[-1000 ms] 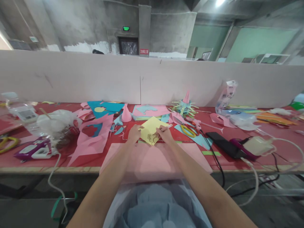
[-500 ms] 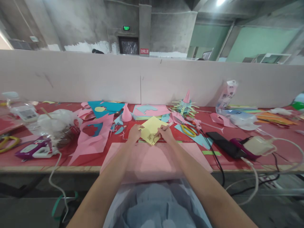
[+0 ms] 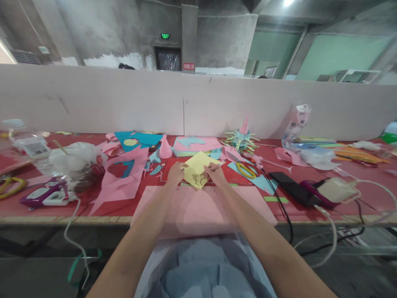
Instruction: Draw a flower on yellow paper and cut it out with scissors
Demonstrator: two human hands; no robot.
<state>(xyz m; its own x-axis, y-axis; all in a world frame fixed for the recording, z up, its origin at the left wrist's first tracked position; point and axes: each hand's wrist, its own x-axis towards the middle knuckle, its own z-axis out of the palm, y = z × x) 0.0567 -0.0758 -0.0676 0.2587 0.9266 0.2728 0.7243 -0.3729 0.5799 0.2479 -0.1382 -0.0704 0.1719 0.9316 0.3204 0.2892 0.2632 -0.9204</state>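
Snugly curled, right grip [image 3: 213, 171] holds pen [image 3: 221, 163].

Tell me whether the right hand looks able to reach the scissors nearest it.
Probably yes: the yellow scissors lie right of the right hand, seemingly uncovered at the handle end. That hand holds what looks like a pen at the yellow paper, though, so that may need setting down first.
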